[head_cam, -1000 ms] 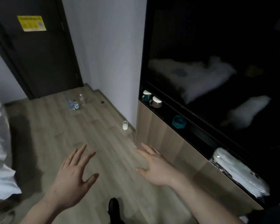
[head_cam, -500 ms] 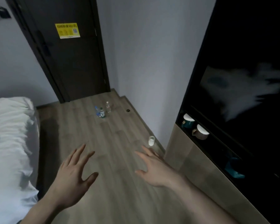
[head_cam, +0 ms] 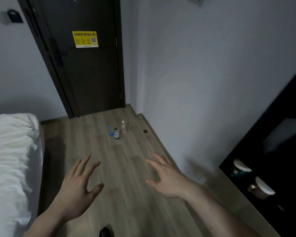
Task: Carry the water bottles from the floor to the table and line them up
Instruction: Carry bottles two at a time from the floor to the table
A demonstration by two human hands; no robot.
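Hovering palm-down, fingers spread: left hand [head_cam: 79, 183], right hand [head_cam: 167, 178].

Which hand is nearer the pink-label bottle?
Right, narrowly. The right hand is below the pink-label bottle, its fingertips slightly right of it. The left hand is below and further left. Neither touches it.

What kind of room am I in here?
Probably a hotel guest room: a bed with white bedding on the left, a dark door with a yellow Wi-Fi sticker, and lidded cups shelved in a dark cabinet on the right.
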